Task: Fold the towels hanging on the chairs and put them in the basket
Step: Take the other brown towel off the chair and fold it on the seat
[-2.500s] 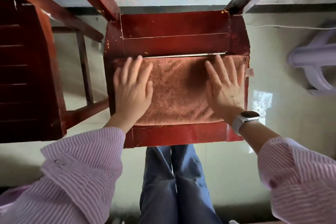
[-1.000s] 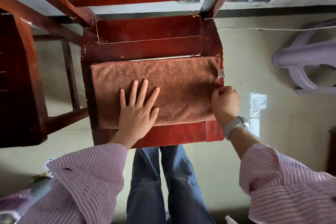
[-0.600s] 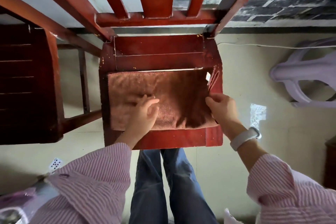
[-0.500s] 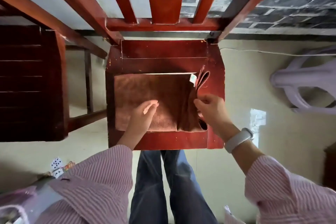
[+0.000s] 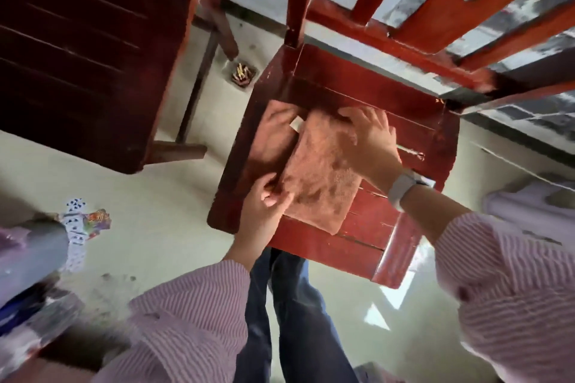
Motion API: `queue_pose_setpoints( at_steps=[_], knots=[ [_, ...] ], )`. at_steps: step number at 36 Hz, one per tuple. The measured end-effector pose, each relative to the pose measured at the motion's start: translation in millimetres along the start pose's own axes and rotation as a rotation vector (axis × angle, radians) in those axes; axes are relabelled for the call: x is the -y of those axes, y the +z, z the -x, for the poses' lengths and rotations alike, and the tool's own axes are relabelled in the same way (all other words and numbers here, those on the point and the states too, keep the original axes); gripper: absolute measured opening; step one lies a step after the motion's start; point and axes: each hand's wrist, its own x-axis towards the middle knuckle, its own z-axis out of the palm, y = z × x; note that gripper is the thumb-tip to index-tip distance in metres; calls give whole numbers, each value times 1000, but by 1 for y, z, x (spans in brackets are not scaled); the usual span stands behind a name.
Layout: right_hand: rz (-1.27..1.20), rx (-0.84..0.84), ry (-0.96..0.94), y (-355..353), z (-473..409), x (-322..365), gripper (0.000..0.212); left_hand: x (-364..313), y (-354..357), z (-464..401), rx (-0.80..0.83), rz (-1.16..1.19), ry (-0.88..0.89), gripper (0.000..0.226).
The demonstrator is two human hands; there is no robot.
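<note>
I see the rust-brown terry towel (image 5: 317, 171) folded on the red wooden chair seat (image 5: 367, 227); my left hand (image 5: 264, 205) pinches its near edge, my right hand (image 5: 370, 134) presses flat, fingers spread.

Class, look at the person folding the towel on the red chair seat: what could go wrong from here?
1. The folded flap of the towel lies skewed over the lower layer, so the edges may not line up.
2. The left hand only pinches the near edge; the fold might slip open.
3. The towel sits toward the chair seat's left edge and could slide off.
</note>
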Motion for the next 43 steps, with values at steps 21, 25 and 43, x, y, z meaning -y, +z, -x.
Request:
queue_pose_setpoints(
  at_steps=[21,25,43],
  knots=[
    [-109,362,72,-12,-30,44,23,2,-4,19,-100,155,30,24],
    [-108,378,7,-14,-36,58,22,1,-12,21,-143,97,44,12],
    [-50,177,-15,39,-57,90,21,21,-34,-7,-458,-309,61,26]
  ],
)
